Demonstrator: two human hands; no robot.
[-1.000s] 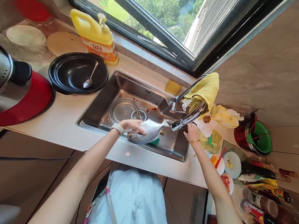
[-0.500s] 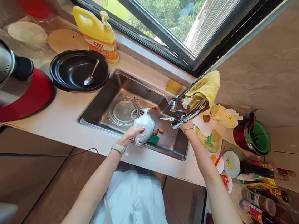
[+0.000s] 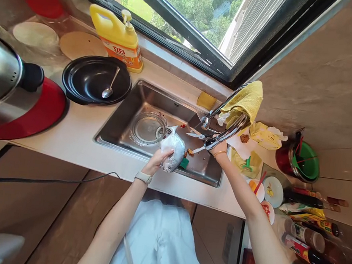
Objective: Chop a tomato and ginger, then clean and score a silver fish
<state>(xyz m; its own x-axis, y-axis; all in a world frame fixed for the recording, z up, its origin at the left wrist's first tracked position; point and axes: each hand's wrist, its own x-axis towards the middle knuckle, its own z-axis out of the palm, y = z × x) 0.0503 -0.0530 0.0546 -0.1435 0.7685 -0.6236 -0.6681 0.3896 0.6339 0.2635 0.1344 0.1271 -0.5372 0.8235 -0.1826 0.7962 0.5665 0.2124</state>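
Observation:
My left hand (image 3: 159, 160) is closed around a flat silvery fish (image 3: 175, 149), its tail up and its head toward me, over the front of the steel sink (image 3: 112, 135). On the right, my right hand (image 3: 219, 146) grips a pair of scissors (image 3: 197, 136) with the blades spread and pointing left toward the fish. The faucet (image 3: 232, 128) partly covers that hand and the scissors' handles. In the sink lie a round glass dish (image 3: 142, 134), a green scrubber (image 3: 184, 163) beneath the fish's side and small brown scraps (image 3: 190, 152).
A black pan (image 3: 88, 81) holding a spoon (image 3: 110, 83) stands left of the sink, near a yellow detergent jug (image 3: 121, 37). The faucet, draped with a yellow cloth (image 3: 250, 99), arches over the right side. Small dishes (image 3: 272, 191) and several bottles (image 3: 303, 237) crowd the right counter.
The scissors' blades have gone from nearly together to spread wide apart. My left hand still holds the fish in about the same place; the whole view has shifted slightly.

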